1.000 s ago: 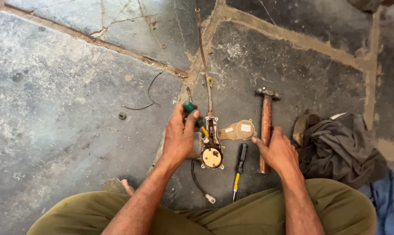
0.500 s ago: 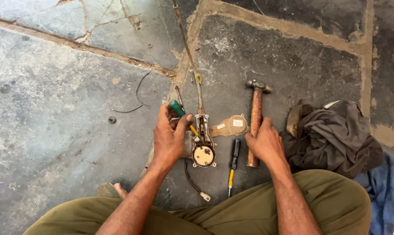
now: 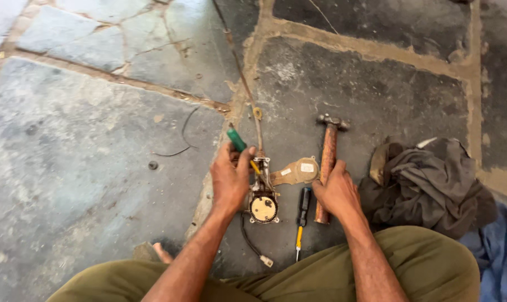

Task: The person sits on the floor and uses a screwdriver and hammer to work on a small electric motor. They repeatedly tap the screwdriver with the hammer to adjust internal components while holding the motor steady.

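Observation:
My left hand point(image 3: 229, 180) grips a green-handled screwdriver point(image 3: 238, 141), its tip angled down into a small motor assembly point(image 3: 263, 202) with a round toothed gear lying on the stone floor. A long rusty cable point(image 3: 243, 84) runs from that assembly toward the top of the view. My right hand point(image 3: 337, 191) rests on the wooden handle of a hammer point(image 3: 327, 156), fingers wrapped over its lower end. Between the hands lie a tan cover plate point(image 3: 296, 171) and a black and yellow screwdriver point(image 3: 301, 218).
A dark bundle of cloth point(image 3: 432, 184) lies at the right, with blue fabric point(image 3: 502, 251) beyond it. A thin wire loop point(image 3: 182, 137) and a small dark washer point(image 3: 153, 165) sit on the slabs at the left. My olive-trousered legs point(image 3: 427, 268) fill the bottom.
The view has shifted slightly, so everything sits lower in frame. My right hand has closed further over the hammer handle. My left hand keeps the green screwdriver at the motor.

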